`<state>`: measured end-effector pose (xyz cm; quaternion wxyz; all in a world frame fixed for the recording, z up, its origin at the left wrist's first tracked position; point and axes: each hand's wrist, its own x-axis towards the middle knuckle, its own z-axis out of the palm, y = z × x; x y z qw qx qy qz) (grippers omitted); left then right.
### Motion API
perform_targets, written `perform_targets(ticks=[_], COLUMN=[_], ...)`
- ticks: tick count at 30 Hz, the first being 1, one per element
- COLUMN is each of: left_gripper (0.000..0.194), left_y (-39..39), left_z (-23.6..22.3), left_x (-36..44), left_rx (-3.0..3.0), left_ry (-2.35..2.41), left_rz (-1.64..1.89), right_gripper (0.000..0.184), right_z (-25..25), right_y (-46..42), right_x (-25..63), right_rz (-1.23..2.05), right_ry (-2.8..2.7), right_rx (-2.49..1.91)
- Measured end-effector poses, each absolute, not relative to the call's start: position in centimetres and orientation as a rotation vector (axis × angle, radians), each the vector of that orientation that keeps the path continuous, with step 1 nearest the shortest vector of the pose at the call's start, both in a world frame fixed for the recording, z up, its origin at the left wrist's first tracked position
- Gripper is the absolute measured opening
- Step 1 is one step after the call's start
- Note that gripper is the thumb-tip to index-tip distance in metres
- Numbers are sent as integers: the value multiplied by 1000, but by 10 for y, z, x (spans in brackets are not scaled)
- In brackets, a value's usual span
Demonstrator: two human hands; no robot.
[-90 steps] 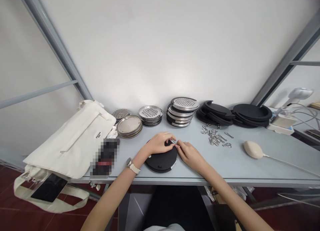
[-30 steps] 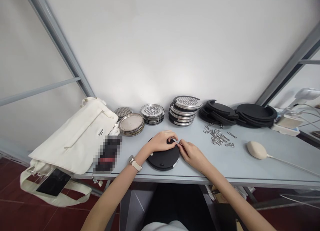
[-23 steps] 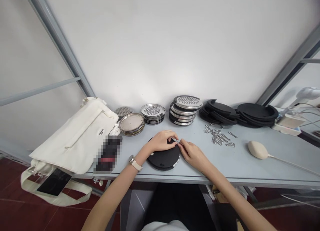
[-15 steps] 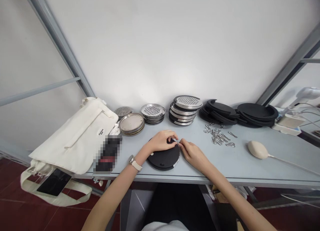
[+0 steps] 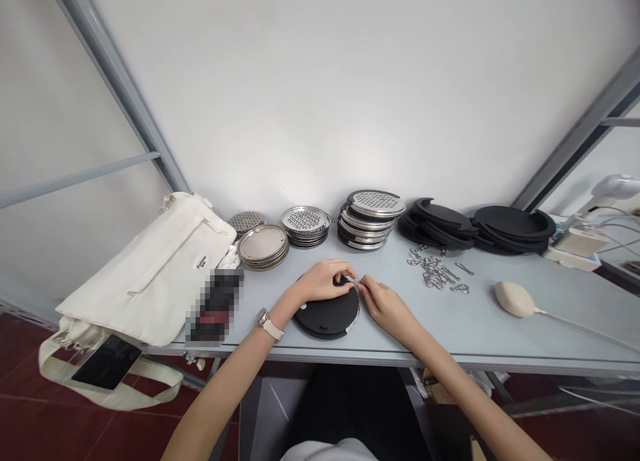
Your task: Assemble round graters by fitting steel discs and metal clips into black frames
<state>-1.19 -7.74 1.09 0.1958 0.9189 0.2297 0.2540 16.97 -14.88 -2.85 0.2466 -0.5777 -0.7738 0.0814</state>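
Observation:
A round black disc with a strip of bright metal along its right edge lies near the table's front. My left hand rests over its upper part, thumb and forefinger pinched on a small metal clip. From the right, my right hand pinches the other end of this clip, just beyond the disc's upper right rim. The fingers hide much of the clip. Similar loose metal clips lie in a pile to the right of my right hand.
Along the wall stand stacked metal plates, grater discs, black-rimmed grater discs and black holders. A white bag leans at left beside a pixelated dark item. At right lies a cream corded device.
Both hands keep their pinch at the disc's upper right edge. The clip between them sits at a slightly different angle; the whole view has shifted a little.

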Motion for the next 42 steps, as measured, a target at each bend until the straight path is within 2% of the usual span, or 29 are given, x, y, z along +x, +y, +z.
perform_targets(ticks=[42], left_gripper=[15], left_y=[-78], left_z=[11], left_x=[-12], left_rx=[2586], left_ry=[662], left_rz=[657], right_gripper=[20], right_z=[-25], right_y=[-150], right_x=[170], right_rz=[392], right_ry=[-2105], right_rx=[-1456])
